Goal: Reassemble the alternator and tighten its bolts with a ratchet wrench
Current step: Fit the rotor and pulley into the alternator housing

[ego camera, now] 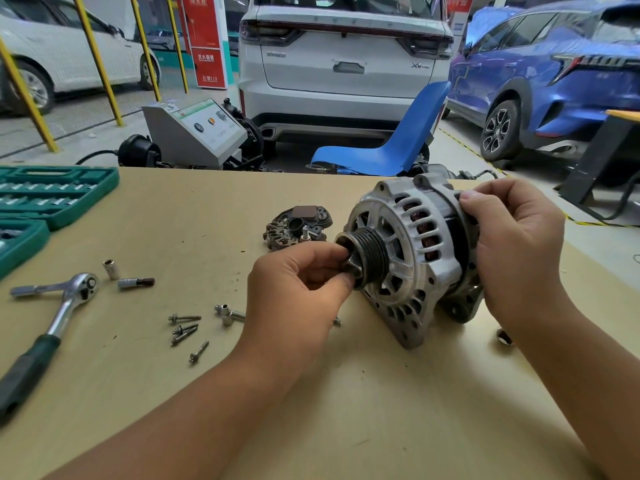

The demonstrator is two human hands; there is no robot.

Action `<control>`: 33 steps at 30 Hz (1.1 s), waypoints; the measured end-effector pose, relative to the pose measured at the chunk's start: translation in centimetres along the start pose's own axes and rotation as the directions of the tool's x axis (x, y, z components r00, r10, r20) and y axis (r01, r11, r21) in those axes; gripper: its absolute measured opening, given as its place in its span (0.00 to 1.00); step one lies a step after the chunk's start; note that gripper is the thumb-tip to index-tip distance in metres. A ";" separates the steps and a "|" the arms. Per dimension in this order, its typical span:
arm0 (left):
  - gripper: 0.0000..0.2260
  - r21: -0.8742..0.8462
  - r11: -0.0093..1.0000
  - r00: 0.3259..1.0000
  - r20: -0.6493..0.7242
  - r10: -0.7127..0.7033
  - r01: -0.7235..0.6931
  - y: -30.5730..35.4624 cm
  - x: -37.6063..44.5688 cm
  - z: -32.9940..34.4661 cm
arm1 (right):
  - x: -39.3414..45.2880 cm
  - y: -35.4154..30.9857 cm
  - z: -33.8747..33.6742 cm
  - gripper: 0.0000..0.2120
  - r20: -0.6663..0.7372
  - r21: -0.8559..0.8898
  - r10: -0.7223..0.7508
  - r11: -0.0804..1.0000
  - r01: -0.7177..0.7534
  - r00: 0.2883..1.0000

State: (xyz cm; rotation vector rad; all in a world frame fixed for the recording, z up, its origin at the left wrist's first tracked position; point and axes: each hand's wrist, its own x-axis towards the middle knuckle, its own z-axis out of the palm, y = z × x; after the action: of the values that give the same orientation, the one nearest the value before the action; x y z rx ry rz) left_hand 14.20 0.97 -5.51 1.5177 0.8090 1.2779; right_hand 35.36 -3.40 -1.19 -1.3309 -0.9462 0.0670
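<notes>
Currently the alternator [412,251] stands on edge on the tan surface [214,216], pulley end turned toward my left. My right hand [516,251] wraps the rear housing, fingers [474,199] curled over its upper edge. My left hand [298,282] pinches the nut end of the grooved pulley [369,252] between thumb and fingertips.

Handling judgement: the unit is a cast metal housing over copper windings, so I treat it as heavy and rigid. It will not deform under grip, but resting on its edge it may roll or tip if released. The ribbed housing gives a secure, non-slip hold. The pulley may turn freely, so it is a poor carrying point. I would keep the housing as the main hold.

The rectifier plate [298,228] lies just beside the pulley, not yet fitted. Its small terminals look fragile, so I would lift it by its rim. Four loose bolts [185,329] lie near the left forearm. They are small and likely to roll. The ratchet wrench [52,313] lies apart at left, near two sockets [130,277].
</notes>
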 end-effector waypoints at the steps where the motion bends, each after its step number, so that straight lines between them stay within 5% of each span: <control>1: 0.13 -0.001 1.000 1.000 -0.010 -0.003 0.003 0.0 0.0 0.0 | 0.0 0.0 0.0 0.04 0.000 0.001 0.000 1.000 0.000 1.000; 18: 0.10 -0.140 0.990 0.999 0.006 -0.036 0.036 0.7 0.0 -0.1 | 0.0 0.0 0.0 0.04 0.005 0.018 -0.019 1.000 0.018 1.000; 26: 0.09 -0.024 1.000 1.000 -0.025 -0.005 0.004 0.4 0.0 0.0 | -0.1 -0.1 0.0 0.03 0.011 0.009 -0.016 1.000 0.016 1.000; 33: 0.17 -0.007 0.998 0.998 0.020 0.055 -0.055 0.3 0.0 -0.4 | -0.1 -0.1 -0.1 0.04 0.027 0.007 -0.021 1.000 0.020 0.999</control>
State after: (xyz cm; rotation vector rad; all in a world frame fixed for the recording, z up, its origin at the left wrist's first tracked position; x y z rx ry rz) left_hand 13.78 0.94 -5.24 1.5544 0.7542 1.3023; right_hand 35.33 -3.54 -1.13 -1.3164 -0.9818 0.0728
